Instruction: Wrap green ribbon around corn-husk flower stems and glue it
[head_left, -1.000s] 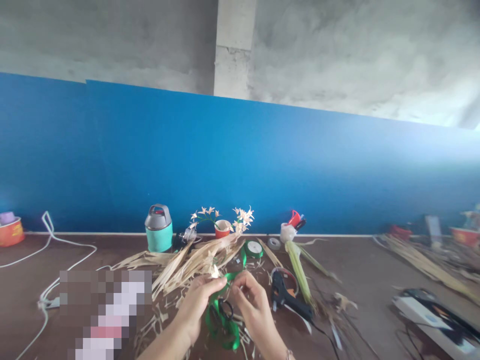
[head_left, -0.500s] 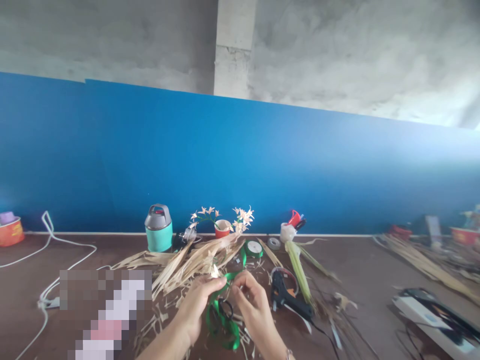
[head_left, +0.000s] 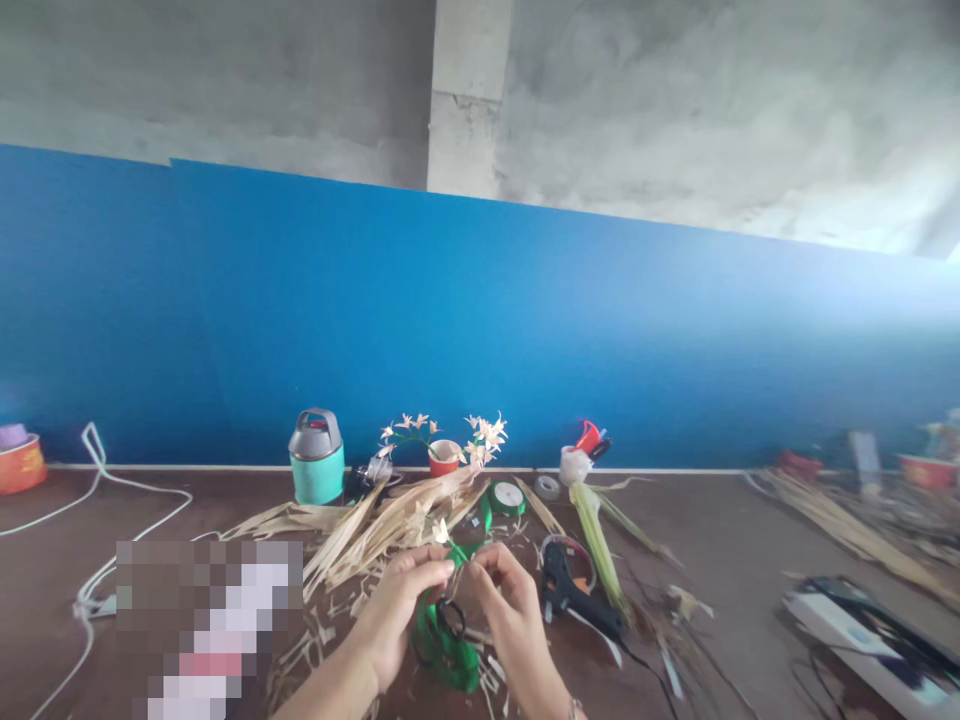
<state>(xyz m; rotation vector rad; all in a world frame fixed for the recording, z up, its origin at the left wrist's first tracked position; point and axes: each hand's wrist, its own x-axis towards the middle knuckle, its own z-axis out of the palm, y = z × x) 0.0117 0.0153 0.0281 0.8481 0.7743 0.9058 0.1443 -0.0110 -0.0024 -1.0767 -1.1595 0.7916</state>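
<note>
My left hand (head_left: 394, 605) is closed in a pinch, with a small cream flower (head_left: 440, 531) on a green stem standing up just beyond its fingertips. Opposite it, my right hand (head_left: 514, 605) pinches green ribbon (head_left: 471, 549) that runs across to the flower's stem. Below both hands more green ribbon (head_left: 450, 665) lies in loose loops on the table, and a black ring-shaped handle (head_left: 451, 618) shows among them. Exactly how the ribbon meets the stem is hidden by my fingers.
Dried husks (head_left: 405, 505) lie beyond my hands, near a ribbon spool (head_left: 508, 497). Finished flowers (head_left: 487, 437) stand by a red cup (head_left: 444, 460). A black glue gun (head_left: 581, 600) with a cord lies right. A teal container (head_left: 318, 470) stands back left; a white cable (head_left: 97, 570) crosses the left.
The flower has shifted slightly right and up and shows more clearly above my left fingers. The ribbon between my hands now looks shorter and bunched; the loops below have shifted a little.
</note>
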